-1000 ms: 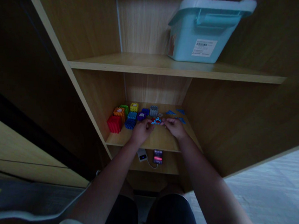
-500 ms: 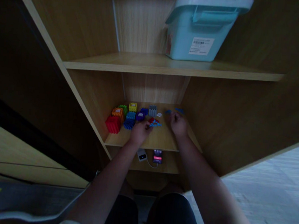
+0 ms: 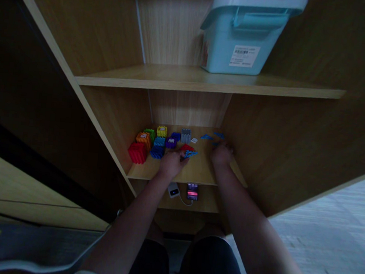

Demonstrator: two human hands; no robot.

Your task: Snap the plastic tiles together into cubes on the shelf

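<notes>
My left hand [image 3: 171,163] pinches several flat blue triangular plastic pieces [image 3: 190,153] in a small stack, held low over the middle shelf. Just behind them lies a red piece [image 3: 186,147], partly covered. Over the right part of that shelf, my right hand [image 3: 222,154] is lowered with its fingers bent; what is under them is hidden. A bit of a blue piece [image 3: 215,144] shows at its left edge. Farther back lie two more flat blue pieces, one at the left [image 3: 206,136] and one at the right [image 3: 219,135].
Ribbed colored blocks stand at left, among them red [image 3: 137,153], orange [image 3: 144,139], yellow [image 3: 162,131] and grey [image 3: 185,135]. A small white tag [image 3: 194,140] lies nearby. A teal bin [image 3: 219,56] sits above; a phone [image 3: 192,191] and white device [image 3: 173,190] below.
My right hand has drawn back and to the right, uncovering a blue piece at the back. In my left hand, the blue pieces now look like a thicker stack.
</notes>
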